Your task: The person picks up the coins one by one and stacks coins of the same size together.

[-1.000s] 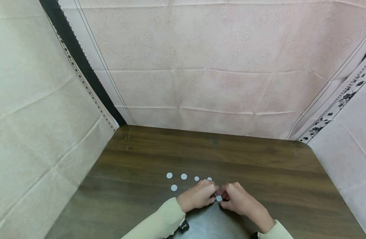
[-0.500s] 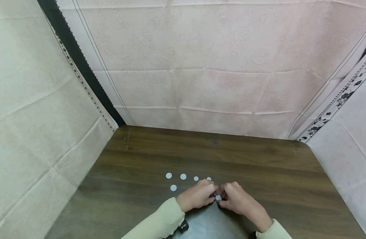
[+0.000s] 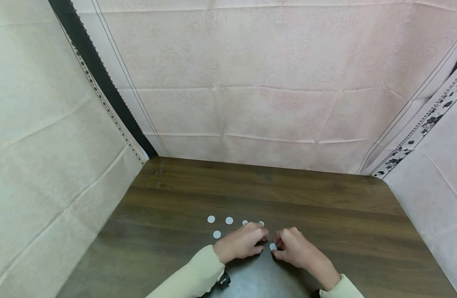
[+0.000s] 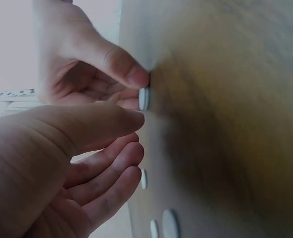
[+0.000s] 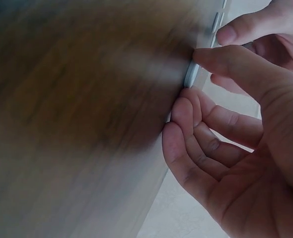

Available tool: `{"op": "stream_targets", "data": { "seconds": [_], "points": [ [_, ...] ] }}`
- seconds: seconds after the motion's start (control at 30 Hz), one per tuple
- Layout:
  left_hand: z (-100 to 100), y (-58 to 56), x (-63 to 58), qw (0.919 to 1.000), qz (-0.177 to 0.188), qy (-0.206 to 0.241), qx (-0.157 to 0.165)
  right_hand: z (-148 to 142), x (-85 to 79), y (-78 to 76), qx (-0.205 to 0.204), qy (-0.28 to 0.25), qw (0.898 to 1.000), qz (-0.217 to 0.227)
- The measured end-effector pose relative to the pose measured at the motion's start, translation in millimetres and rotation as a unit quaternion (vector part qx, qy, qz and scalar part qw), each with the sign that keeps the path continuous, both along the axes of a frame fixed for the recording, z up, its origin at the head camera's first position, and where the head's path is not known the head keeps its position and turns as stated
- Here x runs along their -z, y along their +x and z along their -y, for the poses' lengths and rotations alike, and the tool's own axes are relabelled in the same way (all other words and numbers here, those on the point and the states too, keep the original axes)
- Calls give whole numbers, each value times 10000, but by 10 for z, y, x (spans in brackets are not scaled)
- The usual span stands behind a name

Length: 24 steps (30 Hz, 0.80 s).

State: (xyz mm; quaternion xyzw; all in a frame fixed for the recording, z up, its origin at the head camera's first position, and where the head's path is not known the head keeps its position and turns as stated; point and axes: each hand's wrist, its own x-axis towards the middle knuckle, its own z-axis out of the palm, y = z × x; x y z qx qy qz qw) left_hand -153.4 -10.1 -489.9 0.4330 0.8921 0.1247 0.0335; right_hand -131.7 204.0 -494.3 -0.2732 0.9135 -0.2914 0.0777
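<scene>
A small white disc (image 3: 273,246) is pinched at the table (image 3: 325,215) surface between thumb and fingers of the right hand (image 3: 293,248); in the right wrist view only its thin edge (image 5: 191,74) is seen. The left hand (image 3: 243,243) is held just beside it with fingers loosely curled, nothing gripped; no contact with the disc can be made out. Four more discs (image 3: 229,220) are laid near the left hand, the two rightmost partly hidden behind its knuckles. The wood grain is blurred in both wrist views, and both sleeves (image 3: 198,273) are cut off at the lower edge
</scene>
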Motion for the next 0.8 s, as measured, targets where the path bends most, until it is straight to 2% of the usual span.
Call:
{"op": "stream_targets", "data": {
  "seconds": [0.27,0.8],
  "points": [
    [184,-1,-111,9998,115,0,-163,8,-6,-4,44,-22,9999,146],
    [539,29,-266,9992,-18,89,-386,18,-15,18,60,-40,10000,-65]
  ]
}}
